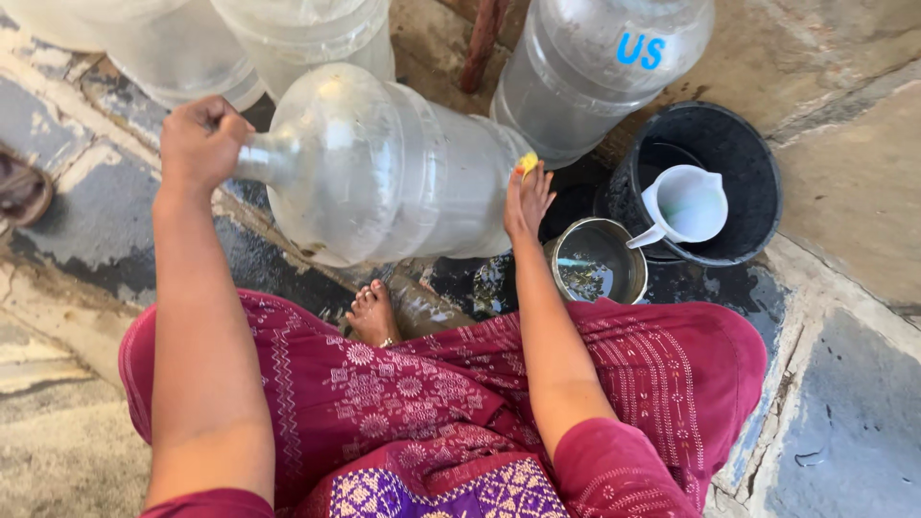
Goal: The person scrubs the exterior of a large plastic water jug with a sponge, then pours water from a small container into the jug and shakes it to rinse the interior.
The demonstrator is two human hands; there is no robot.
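At the far left, part of a sandal (21,187) lies on the wet stone floor (844,422). The left hand (200,142) is closed in a fist around the neck of a big clear jug (384,168), which lies on its side, lifted off the floor above the person's bare foot (372,315). The jug looks nearly empty, so it is probably light for its bulk, though awkward. Its plastic wall is smooth and likely wet, so slippery, and thin enough to flex under pressure. The narrow neck is the one firm place to grip, and the base needs a second support.

The right hand (526,200) lies flat against the jug's base, fingers spread, pressing a yellow sponge (527,163) to it.

Behind stand more jugs (307,38), one marked in blue (600,67). Just right of the hand sits a steel pot (597,261) holding murky water, then a black bucket (758,182) with a white pitcher (686,203) inside.
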